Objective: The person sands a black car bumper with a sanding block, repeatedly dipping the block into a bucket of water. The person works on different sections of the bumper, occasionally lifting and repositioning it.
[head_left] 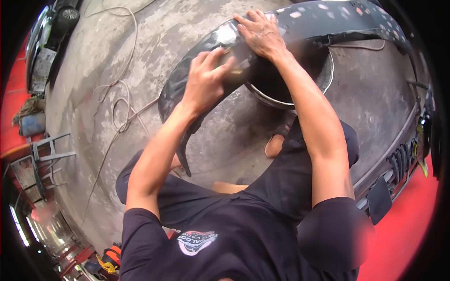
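A dark, curved car bumper (pixel 206 61) arches across in front of me, with pale patches scattered over its right part. My right hand (pixel 262 35) rests on it, palm down, fingers spread and holding nothing. Lower on the bumper's left part is my left hand (pixel 206 79), its fingers curled and smeared by motion. A small yellowish thing shows at its fingertips, too blurred to name. Beneath the bumper stands a dark round drum-like thing (pixel 332 77) with a pale rim, partly hidden by the bumper and my right forearm.
A thin hose or cable (pixel 126 100) lies looped on the stained concrete floor (pixel 154 56) to the left. Metal-legged stands (pixel 54 152) and a car (pixel 51 42) are at the far left. Another bumper-like car part (pixel 375 180) lies along the right. My sandalled foot (pixel 274 146) is below the drum.
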`<state>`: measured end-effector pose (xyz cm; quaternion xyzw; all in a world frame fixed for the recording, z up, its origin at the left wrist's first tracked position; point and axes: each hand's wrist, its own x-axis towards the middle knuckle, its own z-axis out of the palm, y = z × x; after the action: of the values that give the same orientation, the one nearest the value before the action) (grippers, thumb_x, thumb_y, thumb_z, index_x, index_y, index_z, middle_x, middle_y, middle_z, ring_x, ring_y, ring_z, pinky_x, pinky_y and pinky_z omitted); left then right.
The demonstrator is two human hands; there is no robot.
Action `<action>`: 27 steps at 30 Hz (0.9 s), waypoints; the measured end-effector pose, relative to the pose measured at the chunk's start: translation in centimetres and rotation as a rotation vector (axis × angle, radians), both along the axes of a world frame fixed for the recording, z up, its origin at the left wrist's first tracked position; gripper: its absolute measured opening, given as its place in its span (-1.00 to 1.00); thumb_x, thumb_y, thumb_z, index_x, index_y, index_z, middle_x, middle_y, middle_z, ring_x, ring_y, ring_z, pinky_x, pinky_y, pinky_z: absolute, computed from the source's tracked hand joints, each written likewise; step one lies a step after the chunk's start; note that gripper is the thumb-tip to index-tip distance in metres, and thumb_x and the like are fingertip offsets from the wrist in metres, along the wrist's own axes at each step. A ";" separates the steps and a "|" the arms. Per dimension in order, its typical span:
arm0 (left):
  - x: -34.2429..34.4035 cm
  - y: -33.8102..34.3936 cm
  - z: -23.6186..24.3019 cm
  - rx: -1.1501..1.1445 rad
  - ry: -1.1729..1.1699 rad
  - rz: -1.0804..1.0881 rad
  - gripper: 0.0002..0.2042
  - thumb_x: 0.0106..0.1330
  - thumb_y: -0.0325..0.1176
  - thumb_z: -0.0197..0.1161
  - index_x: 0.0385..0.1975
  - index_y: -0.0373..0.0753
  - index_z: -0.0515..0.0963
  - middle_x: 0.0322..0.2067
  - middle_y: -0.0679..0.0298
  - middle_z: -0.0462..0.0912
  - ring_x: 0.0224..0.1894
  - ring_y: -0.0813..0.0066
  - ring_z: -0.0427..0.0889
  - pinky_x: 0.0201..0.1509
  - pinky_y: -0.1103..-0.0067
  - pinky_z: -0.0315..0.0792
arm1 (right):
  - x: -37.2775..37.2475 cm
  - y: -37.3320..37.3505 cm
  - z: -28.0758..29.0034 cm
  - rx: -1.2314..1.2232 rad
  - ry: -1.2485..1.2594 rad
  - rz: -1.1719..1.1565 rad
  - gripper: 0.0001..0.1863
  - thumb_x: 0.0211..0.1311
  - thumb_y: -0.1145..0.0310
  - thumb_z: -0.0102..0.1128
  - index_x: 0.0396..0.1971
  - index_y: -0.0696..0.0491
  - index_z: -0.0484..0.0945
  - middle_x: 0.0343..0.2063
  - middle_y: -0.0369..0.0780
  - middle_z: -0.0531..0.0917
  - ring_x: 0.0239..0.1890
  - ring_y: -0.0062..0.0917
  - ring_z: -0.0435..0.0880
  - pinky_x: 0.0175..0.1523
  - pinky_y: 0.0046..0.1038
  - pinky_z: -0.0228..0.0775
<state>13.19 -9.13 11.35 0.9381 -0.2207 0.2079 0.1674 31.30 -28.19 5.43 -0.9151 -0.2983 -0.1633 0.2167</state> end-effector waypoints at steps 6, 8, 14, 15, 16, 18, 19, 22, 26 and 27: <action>3.0 -0.9 -0.4 -0.047 0.005 -0.074 -0.56 0.24 -0.46 0.44 0.16 -0.11 0.77 0.21 0.02 0.66 0.20 -0.05 0.61 0.35 0.21 0.51 | 0.2 -0.8 0.6 0.016 -0.001 0.021 -0.54 0.66 0.03 0.05 0.42 -0.27 0.63 0.38 -0.18 0.60 0.50 -0.22 0.47 0.60 0.27 0.10; -0.3 0.9 -0.3 0.001 0.032 -0.035 -0.58 0.26 -0.45 0.45 0.16 -0.11 0.77 0.20 0.02 0.66 0.20 -0.05 0.61 0.35 0.21 0.52 | 0.1 -0.4 0.8 0.009 0.018 0.031 -0.55 0.66 0.03 0.06 0.40 -0.26 0.64 0.37 -0.20 0.62 0.50 -0.25 0.47 0.59 0.26 0.11; 3.1 -2.0 0.2 -0.065 -0.014 -0.042 -0.50 0.16 -0.47 0.44 0.19 -0.11 0.74 0.21 0.04 0.64 0.23 -0.03 0.58 0.33 0.18 0.49 | 0.6 -0.5 0.3 -0.038 -0.127 0.034 -0.57 0.64 0.08 0.09 0.36 -0.20 0.65 0.29 -0.22 0.67 0.43 -0.27 0.54 0.54 0.23 0.19; 3.7 -2.3 0.1 -0.080 -0.007 -0.062 -0.44 0.10 -0.55 0.41 0.20 -0.09 0.72 0.22 0.04 0.62 0.24 -0.04 0.57 0.32 0.17 0.48 | 0.6 -0.8 0.1 -0.034 -0.116 0.029 -0.57 0.64 0.08 0.09 0.36 -0.18 0.66 0.28 -0.23 0.68 0.43 -0.28 0.55 0.54 0.23 0.20; 4.0 -2.6 0.1 -0.093 -0.001 -0.083 -0.37 0.04 -0.63 0.38 0.22 -0.07 0.70 0.22 0.04 0.61 0.25 -0.04 0.56 0.31 0.16 0.47 | 0.6 -1.1 0.1 -0.028 -0.104 0.022 -0.57 0.64 0.09 0.09 0.35 -0.17 0.66 0.28 -0.24 0.68 0.42 -0.29 0.55 0.53 0.23 0.21; 1.4 -1.0 0.1 -0.066 0.038 -0.042 -0.42 0.09 -0.61 0.37 0.21 -0.11 0.71 0.22 0.05 0.61 0.24 -0.04 0.56 0.31 0.17 0.48 | 0.9 -0.8 0.0 0.030 -0.100 0.021 -0.58 0.63 0.11 0.10 0.32 -0.13 0.68 0.23 -0.26 0.71 0.41 -0.31 0.56 0.52 0.21 0.23; -0.5 0.1 -0.4 -0.072 0.039 -0.020 -0.44 0.10 -0.61 0.37 0.19 -0.12 0.72 0.22 0.05 0.61 0.24 -0.04 0.56 0.31 0.17 0.48 | 0.5 -0.2 0.4 0.031 -0.082 0.015 -0.59 0.63 0.12 0.10 0.32 -0.13 0.69 0.22 -0.26 0.71 0.40 -0.31 0.57 0.51 0.19 0.23; -0.5 -0.2 0.2 -0.019 0.000 0.021 -0.59 0.25 -0.47 0.37 0.13 -0.15 0.79 0.18 0.03 0.65 0.20 -0.03 0.60 0.31 0.17 0.51 | 0.0 0.4 0.5 0.067 -0.101 0.013 -0.61 0.62 0.15 0.12 0.28 -0.10 0.70 0.19 -0.25 0.73 0.37 -0.30 0.59 0.48 0.14 0.26; 3.4 -3.0 0.3 -0.058 -0.024 -0.004 -0.59 0.24 -0.47 0.36 0.12 -0.16 0.79 0.19 0.00 0.64 0.19 -0.06 0.59 0.31 0.17 0.49 | 0.4 -0.7 0.5 0.046 -0.126 0.031 -0.62 0.61 0.16 0.13 0.27 -0.10 0.71 0.20 -0.25 0.72 0.36 -0.30 0.59 0.47 0.12 0.28; 3.0 -3.0 0.4 -0.053 -0.002 -0.001 -0.59 0.24 -0.47 0.37 0.12 -0.16 0.78 0.19 0.01 0.64 0.18 -0.06 0.59 0.31 0.17 0.49 | 0.5 -0.8 0.4 0.060 -0.097 0.029 -0.62 0.61 0.16 0.14 0.27 -0.10 0.71 0.21 -0.26 0.72 0.37 -0.30 0.59 0.48 0.12 0.28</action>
<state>16.16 -12.10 11.78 0.9330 -0.2159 0.2145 0.1920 31.75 -29.02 5.78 -0.8948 -0.3165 -0.2131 0.2318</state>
